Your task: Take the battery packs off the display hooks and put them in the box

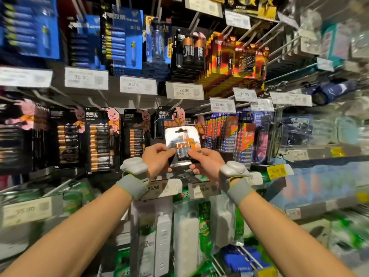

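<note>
Battery pack, pinched in the grip of left hand and right hand, looks clear of the hooks, while full rows hang from nine to three o'clock and no box is in view.

1 held battery pack, 2 hands, 2 wristbands.

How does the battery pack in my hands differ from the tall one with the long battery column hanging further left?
The held pack is pinched by the left hand and right hand; the tall pack hangs untouched. The held pack is smaller, with a few upright batteries; the tall pack stacks many sideways. Both show copper-topped batteries.
</note>
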`<action>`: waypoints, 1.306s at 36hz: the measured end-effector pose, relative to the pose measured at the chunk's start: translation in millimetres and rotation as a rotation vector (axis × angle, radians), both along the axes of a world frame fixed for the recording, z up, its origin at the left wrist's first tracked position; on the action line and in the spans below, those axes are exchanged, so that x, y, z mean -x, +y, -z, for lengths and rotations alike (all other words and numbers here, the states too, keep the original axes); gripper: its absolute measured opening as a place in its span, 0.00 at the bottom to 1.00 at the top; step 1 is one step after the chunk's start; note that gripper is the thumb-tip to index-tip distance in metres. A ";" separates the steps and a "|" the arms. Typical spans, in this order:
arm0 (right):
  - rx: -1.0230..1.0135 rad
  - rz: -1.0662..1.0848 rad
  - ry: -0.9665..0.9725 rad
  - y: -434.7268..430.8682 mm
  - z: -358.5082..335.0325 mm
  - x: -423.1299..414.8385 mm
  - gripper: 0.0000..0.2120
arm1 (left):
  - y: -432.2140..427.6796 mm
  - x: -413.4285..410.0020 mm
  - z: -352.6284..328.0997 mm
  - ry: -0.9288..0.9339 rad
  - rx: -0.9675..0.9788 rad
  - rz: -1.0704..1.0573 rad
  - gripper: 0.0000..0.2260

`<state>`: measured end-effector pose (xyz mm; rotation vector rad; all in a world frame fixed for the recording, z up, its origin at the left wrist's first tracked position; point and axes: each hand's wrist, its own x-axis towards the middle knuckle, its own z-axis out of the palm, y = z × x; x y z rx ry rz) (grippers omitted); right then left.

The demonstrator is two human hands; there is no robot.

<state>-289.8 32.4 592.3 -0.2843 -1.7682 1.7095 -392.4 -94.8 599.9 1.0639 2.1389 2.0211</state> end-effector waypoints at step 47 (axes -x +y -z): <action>0.197 0.182 0.215 37.2 -37.5 -28.3 0.11 | 48.0 -28.9 -23.2 0.000 -0.093 0.306 0.04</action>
